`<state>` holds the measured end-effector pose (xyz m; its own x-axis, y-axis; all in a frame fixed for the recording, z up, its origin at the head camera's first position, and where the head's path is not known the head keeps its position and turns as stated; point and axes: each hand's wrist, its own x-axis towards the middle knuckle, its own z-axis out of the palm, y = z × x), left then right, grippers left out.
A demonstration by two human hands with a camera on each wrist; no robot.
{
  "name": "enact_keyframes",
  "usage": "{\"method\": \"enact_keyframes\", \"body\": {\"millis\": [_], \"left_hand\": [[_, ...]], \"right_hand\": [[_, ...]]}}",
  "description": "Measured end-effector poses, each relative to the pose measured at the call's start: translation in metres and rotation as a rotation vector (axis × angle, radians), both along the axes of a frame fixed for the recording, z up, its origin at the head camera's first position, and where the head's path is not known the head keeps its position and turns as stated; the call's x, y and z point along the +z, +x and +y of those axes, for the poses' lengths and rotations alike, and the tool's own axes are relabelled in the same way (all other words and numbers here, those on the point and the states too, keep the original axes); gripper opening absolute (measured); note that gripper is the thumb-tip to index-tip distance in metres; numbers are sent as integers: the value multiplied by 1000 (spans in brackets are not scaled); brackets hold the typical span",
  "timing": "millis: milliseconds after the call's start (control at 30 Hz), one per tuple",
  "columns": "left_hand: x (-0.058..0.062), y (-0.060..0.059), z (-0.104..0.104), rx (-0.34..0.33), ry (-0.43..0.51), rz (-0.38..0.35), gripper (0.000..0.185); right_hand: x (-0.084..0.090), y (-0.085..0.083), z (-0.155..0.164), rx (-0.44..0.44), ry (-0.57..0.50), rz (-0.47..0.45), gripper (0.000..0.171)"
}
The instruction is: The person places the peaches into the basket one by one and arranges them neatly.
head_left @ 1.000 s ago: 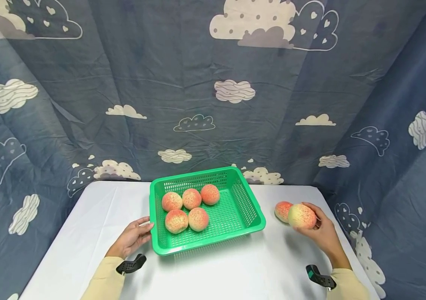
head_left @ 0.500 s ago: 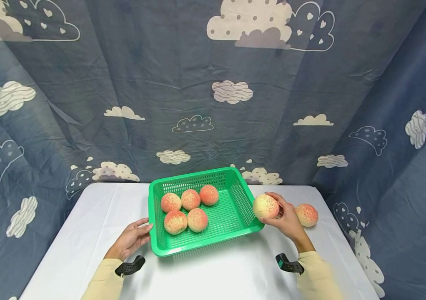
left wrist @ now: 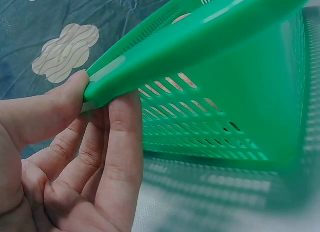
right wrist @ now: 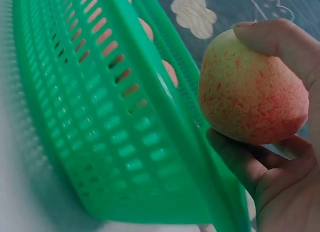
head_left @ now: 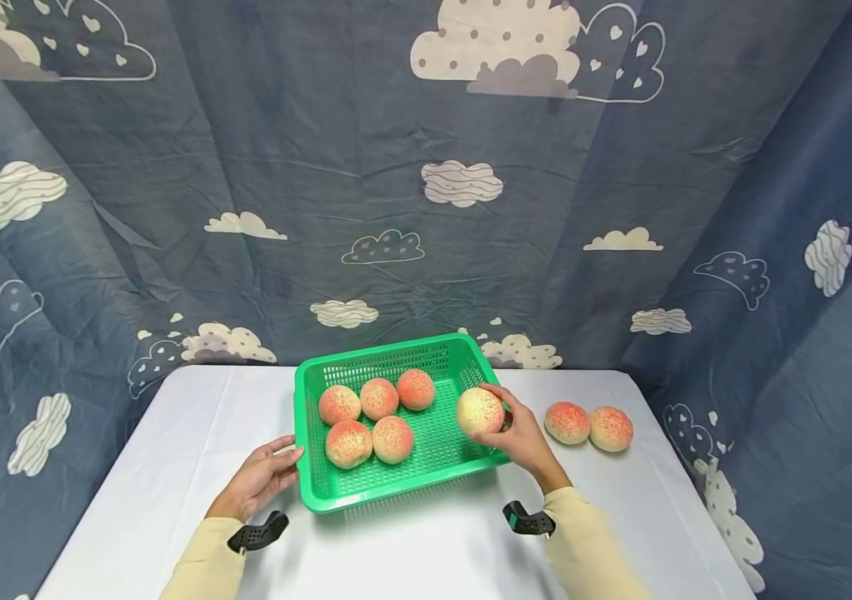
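A green perforated plastic basket (head_left: 411, 484) stands on the table with several peaches (head_left: 348, 443) grouped in its left half. At its left end, my left hand (head_left: 259, 482) holds the rim. In the left wrist view the thumb lies at the rim's edge (left wrist: 165, 64) and the fingers lie under it. My right hand (head_left: 525, 437) grips a yellow-and-red peach (head_left: 479, 412) between thumb and fingers. In the head view this peach overlaps the basket's right end; the right wrist view shows the peach (right wrist: 250, 89) above rim level.
Two more peaches, one redder (head_left: 567, 422) and one paler (head_left: 611, 429), lie side by side on the white tablecloth (head_left: 666, 500) right of the basket. Behind the table hangs a dark blue curtain (head_left: 291, 283) with cloud prints.
My right hand has carried its peach leftward, from beside the loose peaches on the right to over the basket's right end. The left hand has kept its place at the rim.
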<state>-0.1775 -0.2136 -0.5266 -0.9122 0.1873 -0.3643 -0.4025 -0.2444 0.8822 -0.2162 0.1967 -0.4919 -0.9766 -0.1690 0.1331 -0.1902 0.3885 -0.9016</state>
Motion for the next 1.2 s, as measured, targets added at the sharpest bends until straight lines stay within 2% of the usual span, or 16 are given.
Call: {"method": "enact_keyframes", "body": {"millis": [233,500,633,667,967,1200], "left_hand": [[0,-1,-2,0,-3,5,46],[2,0,-2,16,-5,-8,49],[2,1,-1,15,-8,-13,50],[2,1,-1,14,-6,-14,51],[2,0,0,12,-4,-16,49],[2,0,0,8,3,-10,47]], "right_hand": [[-8,-11,-23,2,35,0,80],[-10,-23,-45,54,90,-24,79],[-14,-28,-55,91,148,-27,79],[-19,-32,-57,94,170,-20,79],[-26,-43,-73,164,294,-13,77],[-30,-47,-74,161,356,-2,78]]}}
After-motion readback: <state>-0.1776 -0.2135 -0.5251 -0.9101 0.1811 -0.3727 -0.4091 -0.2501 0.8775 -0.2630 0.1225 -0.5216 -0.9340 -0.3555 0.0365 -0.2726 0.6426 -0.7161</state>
